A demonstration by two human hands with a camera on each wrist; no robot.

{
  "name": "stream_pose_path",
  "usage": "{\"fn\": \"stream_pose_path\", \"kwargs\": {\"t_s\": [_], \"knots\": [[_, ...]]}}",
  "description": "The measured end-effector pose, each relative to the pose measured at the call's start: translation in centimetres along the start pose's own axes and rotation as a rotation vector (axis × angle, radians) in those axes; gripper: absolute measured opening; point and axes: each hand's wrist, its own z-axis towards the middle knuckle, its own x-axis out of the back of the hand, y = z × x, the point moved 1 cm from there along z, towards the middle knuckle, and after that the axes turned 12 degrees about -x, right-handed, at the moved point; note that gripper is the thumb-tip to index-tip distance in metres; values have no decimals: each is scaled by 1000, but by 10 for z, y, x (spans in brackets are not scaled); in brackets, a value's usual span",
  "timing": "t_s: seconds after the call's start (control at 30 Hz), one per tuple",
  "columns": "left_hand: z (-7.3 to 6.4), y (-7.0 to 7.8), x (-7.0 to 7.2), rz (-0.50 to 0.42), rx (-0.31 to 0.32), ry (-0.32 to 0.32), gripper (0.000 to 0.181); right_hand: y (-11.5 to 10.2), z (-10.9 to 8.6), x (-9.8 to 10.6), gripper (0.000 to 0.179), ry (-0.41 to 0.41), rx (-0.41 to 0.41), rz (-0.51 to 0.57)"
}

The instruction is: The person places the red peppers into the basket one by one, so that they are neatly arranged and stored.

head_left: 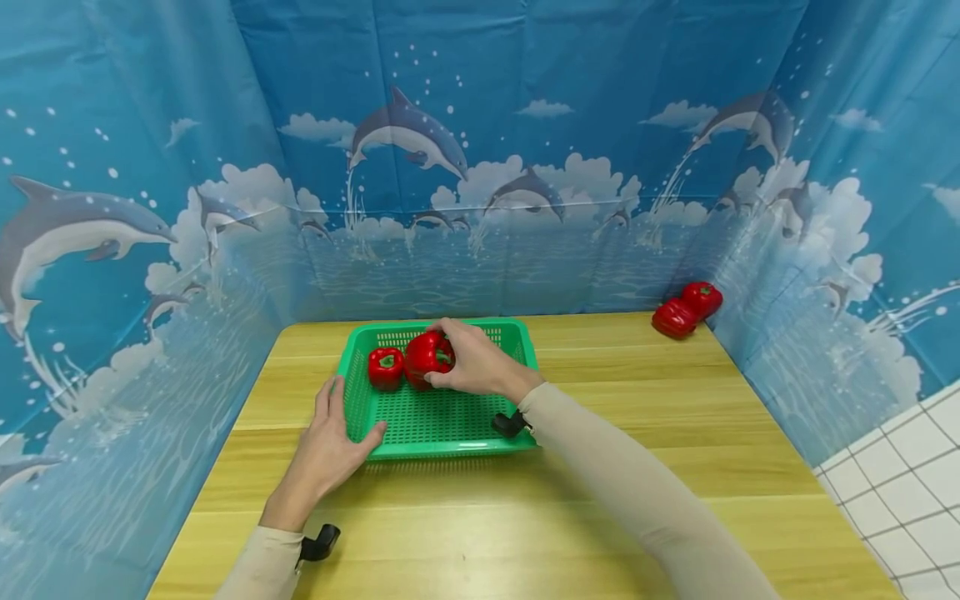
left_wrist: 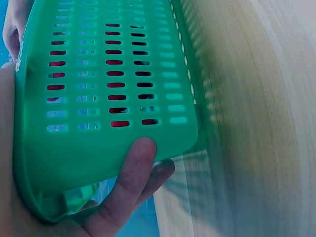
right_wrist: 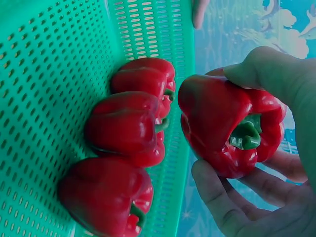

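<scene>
A green plastic basket [head_left: 450,447] with slotted walls stands on the table. My right hand [head_left: 476,358] grips a red bell pepper [right_wrist: 222,118] with a green stem, thumb on one side and fingers on the other. In the right wrist view, that pepper is above the basket's rim, beside three red bell peppers [right_wrist: 121,126] lying inside. From the head, one of these, a bell pepper [head_left: 386,369], shows at the left; the held one hides others. My left hand [head_left: 330,450] holds the basket's near left corner, its thumb along the rim and fingers [left_wrist: 133,173] against the outside.
Two more red bell peppers [head_left: 686,310] lie touching at the table's far right corner. A blue dolphin-print curtain [head_left: 480,267] hangs along the back and sides of the wooden table [head_left: 600,492]. White tiles [head_left: 915,475] show at the right.
</scene>
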Motion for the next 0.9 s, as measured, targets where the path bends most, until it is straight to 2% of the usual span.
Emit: {"fn": "stream_pose_path", "kwargs": {"t_s": [0.5, 0.9], "knots": [[0, -2, -1, 11, -2, 6, 120, -16, 22, -18, 76, -88, 69, -82], [1, -1, 0, 16, 5, -9, 120, -22, 26, -32, 72, -184, 53, -134]]}}
